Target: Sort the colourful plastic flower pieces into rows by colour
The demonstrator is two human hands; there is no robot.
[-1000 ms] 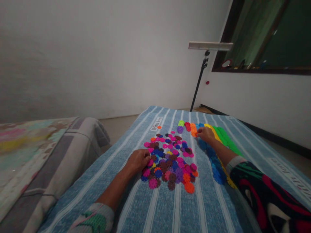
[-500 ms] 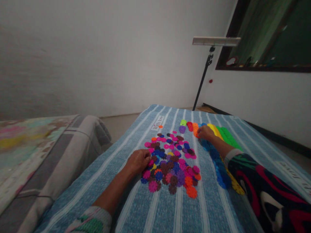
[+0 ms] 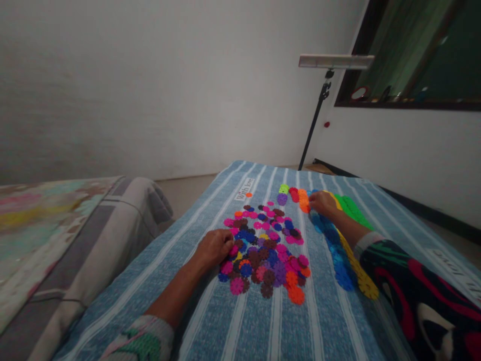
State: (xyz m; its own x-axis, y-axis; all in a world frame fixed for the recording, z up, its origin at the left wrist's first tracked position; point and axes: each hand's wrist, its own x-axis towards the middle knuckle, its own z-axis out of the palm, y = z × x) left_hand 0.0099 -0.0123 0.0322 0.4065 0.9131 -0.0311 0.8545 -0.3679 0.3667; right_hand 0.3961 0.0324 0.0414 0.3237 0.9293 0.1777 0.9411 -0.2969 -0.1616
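A loose pile of small toothed plastic discs [image 3: 268, 255] in pink, brown, blue, purple and orange lies on the striped blue cloth [image 3: 248, 326]. At the pile's left edge rests my left hand [image 3: 216, 246], fingers curled in; whatever they hold is hidden. My right hand [image 3: 323, 204] is closed beside the short row of orange discs [image 3: 303, 200], its fingertips close to the row's near end. Anything in those fingers is too small to make out. Sorted rows of blue discs [image 3: 340, 260], yellow discs [image 3: 363, 278] and green discs [image 3: 351, 210] run beside and under my right forearm.
Beyond the pile lie red discs [image 3: 293, 194], lime discs [image 3: 283, 189] and purple discs [image 3: 282, 199]. One orange disc [image 3: 249, 195] sits apart near the printed lettering. A light on a black stand [image 3: 315, 118] rises behind, and a grey-covered surface [image 3: 124, 220] stands at left.
My right hand has shifted slightly to the right, baring more of the orange row. My left hand has stayed at the pile's edge.
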